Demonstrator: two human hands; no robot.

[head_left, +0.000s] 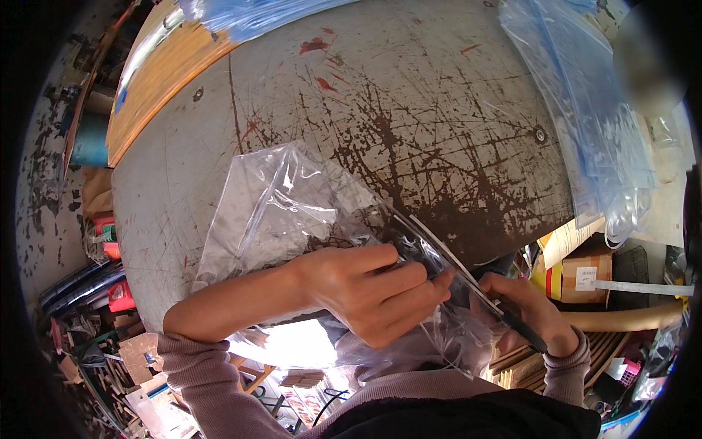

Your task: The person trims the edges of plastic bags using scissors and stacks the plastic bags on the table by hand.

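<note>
My left hand (380,289) reaches across from the left, its fingers curled shut on a clear plastic sheet (274,194). The crumpled sheet spreads over the near part of the table and hangs past its front edge toward my lap. My right hand (530,311), at the table's near right corner, is closed around what look like scissors (470,276) with long metal blades and a black handle. The blades point up and left, close beside my left fingertips and along the edge of the plastic. Part of the right fingers is hidden behind the handle and the plastic.
The scratched grey table (292,95) fills the middle. Bluish clear plastic sheets (585,110) lie along its right side, and more blue plastic (256,14) lies at the far edge near a wooden board (168,84). A cardboard box (585,276) stands at lower right; scraps litter the lower left.
</note>
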